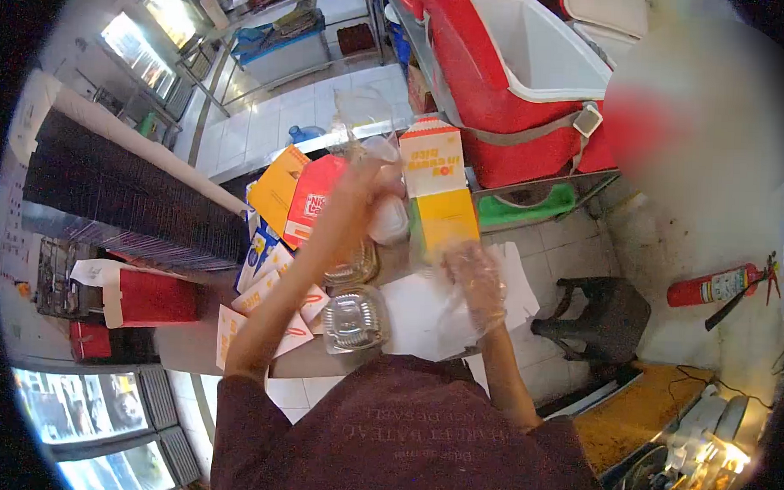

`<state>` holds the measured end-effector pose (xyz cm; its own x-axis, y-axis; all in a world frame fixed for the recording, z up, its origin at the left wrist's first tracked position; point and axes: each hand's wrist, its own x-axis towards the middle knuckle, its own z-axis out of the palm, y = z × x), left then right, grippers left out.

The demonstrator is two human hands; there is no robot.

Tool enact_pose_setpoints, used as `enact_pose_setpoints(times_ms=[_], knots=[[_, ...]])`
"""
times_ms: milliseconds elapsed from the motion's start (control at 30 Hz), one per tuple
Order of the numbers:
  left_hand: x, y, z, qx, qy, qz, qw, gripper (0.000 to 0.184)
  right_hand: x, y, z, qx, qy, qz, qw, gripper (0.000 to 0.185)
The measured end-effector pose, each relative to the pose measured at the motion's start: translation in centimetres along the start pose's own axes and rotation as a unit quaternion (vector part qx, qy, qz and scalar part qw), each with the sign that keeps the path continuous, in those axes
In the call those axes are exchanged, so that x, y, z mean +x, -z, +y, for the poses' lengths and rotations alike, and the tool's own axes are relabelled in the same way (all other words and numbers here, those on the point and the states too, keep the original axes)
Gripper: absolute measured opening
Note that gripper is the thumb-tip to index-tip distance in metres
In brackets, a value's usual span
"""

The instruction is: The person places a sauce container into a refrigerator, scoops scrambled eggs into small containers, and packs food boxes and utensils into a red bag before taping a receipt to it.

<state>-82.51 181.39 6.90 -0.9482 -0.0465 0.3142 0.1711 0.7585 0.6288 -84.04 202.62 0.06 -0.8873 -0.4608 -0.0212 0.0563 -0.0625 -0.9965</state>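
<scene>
My left hand (375, 174) reaches forward among white rounded containers (389, 221). Its fingers are smeared and partly hidden, so their grip is unclear. A yellow and white carton (449, 214) with orange lettering stretches away from my right hand (475, 287). That hand wears a clear plastic glove, and its curled fingers close on the carton's near end, somewhat blurred. Below it lies white card or paper (420, 311). Close to my body sits a clear plastic clamshell box (355, 319), with another clear container (354, 265) just beyond it.
Red and yellow packets (312, 195) and printed white cards (264, 327) crowd the left side. A large red cooler (525, 129) stands open at the far right. Dark stacked boxes (139, 180) border the left. A black stool (592, 319) and a fire extinguisher (710, 286) are rightward.
</scene>
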Motion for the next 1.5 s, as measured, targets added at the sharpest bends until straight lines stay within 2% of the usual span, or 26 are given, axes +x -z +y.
enact_pose_setpoints(times_ms=[33, 100, 167, 200, 300, 333, 400, 433, 467, 533, 600, 667, 767, 867, 967, 1033, 1067, 1100, 1200, 1400, 1500], knots=[[2.7, 1.1, -1.3, 0.022, 0.001, 0.034, 0.999, 0.031, -0.2, 0.5, -0.5, -0.020, 0.001, 0.037, 0.999, 0.018], [8.1, 0.0, -8.2, 0.165, -0.096, 0.046, 0.981, 0.017, -0.7, 1.4, 0.4, 0.018, 0.004, 0.064, 0.998, 0.018], [11.6, -3.4, -17.9, 0.351, -0.104, -0.083, 0.927, 0.023, -1.4, 1.9, 0.4, 0.032, -0.018, 0.085, 0.996, 0.018], [12.3, -3.7, -17.8, 0.437, -0.106, -0.148, 0.881, 0.028, -2.0, 2.0, 0.1, 0.029, -0.045, 0.094, 0.994, 0.018], [12.8, -4.7, -16.9, 0.372, -0.079, -0.363, 0.851, 0.042, -2.8, 2.7, 0.8, 0.055, -0.107, 0.122, 0.985, 0.017], [12.9, -5.4, -18.6, 0.327, -0.141, -0.335, 0.872, 0.046, -2.9, 3.0, 1.4, 0.071, -0.125, 0.131, 0.981, 0.017], [12.3, -6.8, -21.4, 0.363, -0.163, -0.322, 0.859, 0.044, -3.2, 3.9, 3.5, 0.064, -0.110, 0.137, 0.982, 0.017], [12.1, -6.4, -19.4, 0.380, -0.174, -0.313, 0.853, 0.043, -3.2, 4.3, 4.2, 0.059, -0.101, 0.139, 0.983, 0.016], [10.6, -6.1, -17.3, 0.387, -0.089, -0.234, 0.888, 0.040, -3.2, 4.5, 4.4, 0.056, -0.098, 0.142, 0.983, 0.016], [10.4, -8.7, -24.7, 0.420, -0.146, -0.168, 0.880, 0.037, -3.1, 4.7, 4.7, 0.052, -0.092, 0.145, 0.984, 0.016], [9.7, -9.3, -25.2, 0.440, -0.152, -0.111, 0.878, 0.031, -2.9, 4.9, 5.6, 0.084, -0.084, 0.162, 0.980, 0.015], [8.2, -7.6, -17.9, 0.450, -0.107, -0.065, 0.884, 0.023, -2.9, 4.9, 5.9, 0.100, -0.085, 0.166, 0.977, 0.015], [8.5, -6.9, -15.5, 0.347, -0.010, -0.073, 0.935, 0.020, -2.8, 4.8, 5.2, 0.082, -0.102, 0.147, 0.980, 0.014], [8.2, -7.5, -16.8, 0.260, -0.152, 0.096, 0.949, 0.024, -3.0, 4.7, 4.6, 0.052, -0.108, 0.129, 0.984, 0.014], [9.2, -6.1, -17.8, 0.180, -0.116, -0.099, 0.972, 0.023, -3.0, 4.9, 7.2, 0.074, -0.099, 0.133, 0.983, 0.015], [8.7, -5.1, -14.3, 0.313, -0.118, -0.167, 0.927, 0.015, -3.0, 4.7, 6.5, 0.087, -0.105, 0.133, 0.982, 0.016], [8.4, -5.4, -13.5, 0.454, -0.190, -0.154, 0.857, 0.014, -3.0, 4.8, 6.1, 0.061, -0.111, 0.131, 0.983, 0.015], [8.2, -5.6, -13.2, 0.581, -0.257, -0.137, 0.760, 0.013, -3.0, 4.9, 5.6, 0.034, -0.117, 0.130, 0.984, 0.015], [7.3, -6.7, -15.7, 0.523, -0.219, -0.106, 0.817, 0.008, -3.0, 5.3, 7.6, 0.027, -0.116, 0.137, 0.983, 0.014], [5.8, -6.6, -14.5, 0.522, -0.134, -0.070, 0.839, 0.019, -3.1, 6.0, 7.9, 0.066, -0.110, 0.162, 0.978, 0.015], [4.8, -5.6, -15.4, 0.558, -0.293, -0.024, 0.776, 0.021, -3.1, 6.3, 7.9, 0.097, -0.095, 0.155, 0.979, 0.015]])
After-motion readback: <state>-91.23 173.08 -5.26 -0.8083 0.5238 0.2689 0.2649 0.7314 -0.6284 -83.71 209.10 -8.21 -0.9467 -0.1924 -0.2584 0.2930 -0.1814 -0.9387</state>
